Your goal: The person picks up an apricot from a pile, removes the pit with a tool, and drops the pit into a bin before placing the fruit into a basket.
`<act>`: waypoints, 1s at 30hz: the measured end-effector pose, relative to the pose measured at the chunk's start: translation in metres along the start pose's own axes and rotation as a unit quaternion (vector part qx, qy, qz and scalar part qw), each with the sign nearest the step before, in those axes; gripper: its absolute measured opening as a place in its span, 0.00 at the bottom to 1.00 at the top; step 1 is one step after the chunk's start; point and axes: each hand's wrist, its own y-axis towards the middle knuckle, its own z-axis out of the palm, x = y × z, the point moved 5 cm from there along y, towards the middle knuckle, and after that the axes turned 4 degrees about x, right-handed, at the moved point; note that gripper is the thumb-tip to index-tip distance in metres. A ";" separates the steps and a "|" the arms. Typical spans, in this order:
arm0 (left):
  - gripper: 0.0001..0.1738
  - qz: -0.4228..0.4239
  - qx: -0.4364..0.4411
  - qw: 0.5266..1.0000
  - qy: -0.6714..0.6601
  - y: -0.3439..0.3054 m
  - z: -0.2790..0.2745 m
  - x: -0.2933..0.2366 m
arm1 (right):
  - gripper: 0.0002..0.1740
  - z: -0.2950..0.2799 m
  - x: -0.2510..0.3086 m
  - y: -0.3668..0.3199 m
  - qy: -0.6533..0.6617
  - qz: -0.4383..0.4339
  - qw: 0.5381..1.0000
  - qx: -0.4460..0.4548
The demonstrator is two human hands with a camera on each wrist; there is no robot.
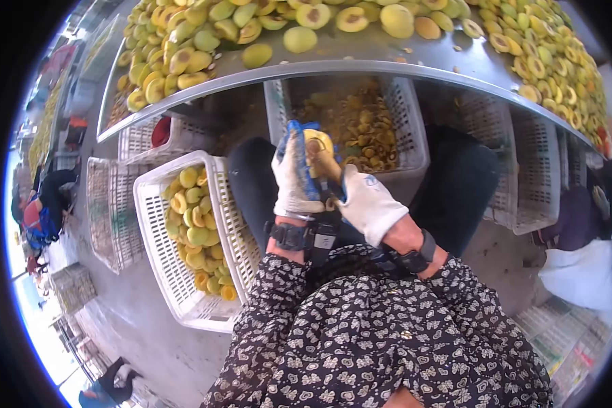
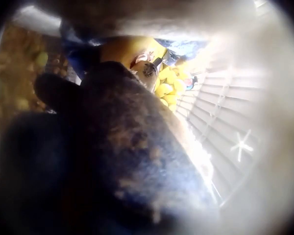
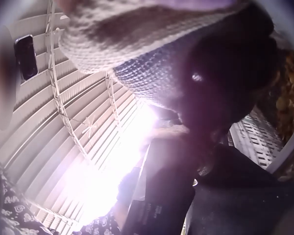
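In the head view the left hand (image 1: 294, 170), in a white glove with blue on the fingers, grips a yellow fruit (image 1: 315, 144) whose brown pit side faces the right hand. The gloved right hand (image 1: 370, 202) is curled beside it, gripping a tool whose brownish end (image 1: 325, 165) meets the fruit; its exact shape cannot be told. Yellow flesh (image 2: 130, 49) shows between blurred glove parts in the left wrist view. The right wrist view has the knitted glove (image 3: 152, 63) close up and dark, with the fingertips hidden.
A metal table (image 1: 360, 51) heaped with halved fruit lies ahead, its rim above the hands. Below it stands a white crate (image 1: 415, 136) with brownish pieces. Another white crate (image 1: 177, 296), holding yellow-green fruit, is at the left. Stacked crates (image 1: 537, 177) stand to the right.
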 end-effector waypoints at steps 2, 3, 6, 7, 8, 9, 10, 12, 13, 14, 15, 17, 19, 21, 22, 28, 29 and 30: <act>0.24 -0.004 -0.022 1.000 0.016 0.002 -0.009 0.007 | 0.17 0.001 -0.004 -0.002 -0.025 -0.015 1.000 -0.004; 0.22 -0.014 -0.019 1.000 0.019 0.001 -0.011 0.007 | 0.17 0.005 -0.009 -0.001 -0.029 -0.010 0.999 0.015; 0.21 -0.015 0.048 0.995 0.082 0.002 -0.011 0.001 | 0.18 0.009 -0.018 -0.001 -0.028 -0.005 0.999 0.038; 0.21 -0.027 0.013 0.994 0.101 0.006 -0.015 0.004 | 0.19 0.009 -0.020 -0.001 -0.007 -0.001 0.998 0.061; 0.21 -0.029 0.015 0.994 0.101 0.004 -0.015 0.006 | 0.20 0.008 -0.021 -0.001 0.014 0.000 0.996 0.083; 0.22 -0.027 0.004 0.996 0.079 -0.001 -0.010 0.003 | 0.20 0.006 -0.019 -0.001 0.014 0.000 0.997 0.080; 0.22 -0.025 -0.007 0.998 0.058 -0.002 -0.007 0.000 | 0.20 0.003 -0.015 0.000 0.037 -0.004 0.997 0.070; 0.23 -0.018 0.003 0.999 0.047 0.004 -0.012 0.007 | 0.21 0.006 -0.012 0.003 0.061 -0.009 0.996 0.059; 0.24 -0.020 -0.001 0.999 0.035 0.001 -0.007 0.006 | 0.21 0.012 -0.016 0.006 0.052 -0.025 0.998 0.020; 0.24 -0.025 -0.006 0.999 0.023 -0.001 -0.004 0.006 | 0.21 0.016 -0.019 0.009 0.045 -0.041 0.998 -0.018; 0.25 -0.015 -0.009 1.000 0.008 0.001 -0.005 0.009 | 0.20 0.016 -0.018 0.009 0.024 -0.038 0.999 -0.020; 0.24 -0.008 -0.011 1.000 0.014 0.002 -0.008 0.011 | 0.20 0.015 -0.017 0.011 0.020 -0.019 1.000 -0.011; 0.23 -0.003 -0.010 1.000 0.022 0.004 -0.010 0.013 | 0.20 0.017 -0.021 0.011 0.018 0.001 1.000 -0.005; 0.20 -0.001 -0.042 0.999 0.021 0.005 -0.015 0.017 | 0.21 0.020 -0.027 0.011 0.012 -0.017 1.000 0.001; 0.20 -0.004 -0.043 0.999 0.021 0.004 -0.016 0.019 | 0.21 0.020 -0.029 0.009 0.013 -0.014 1.000 0.002; 0.19 -0.074 0.029 0.995 0.062 0.005 -0.021 0.019 | 0.20 0.003 -0.024 -0.007 0.112 0.075 0.976 0.171; 0.19 -0.086 0.035 0.993 0.072 0.006 -0.021 0.019 | 0.19 0.005 -0.027 -0.006 0.117 0.069 0.974 0.181; 0.19 -0.100 0.039 0.991 0.082 0.004 -0.021 0.021 | 0.19 0.010 -0.031 -0.008 0.123 0.065 0.972 0.191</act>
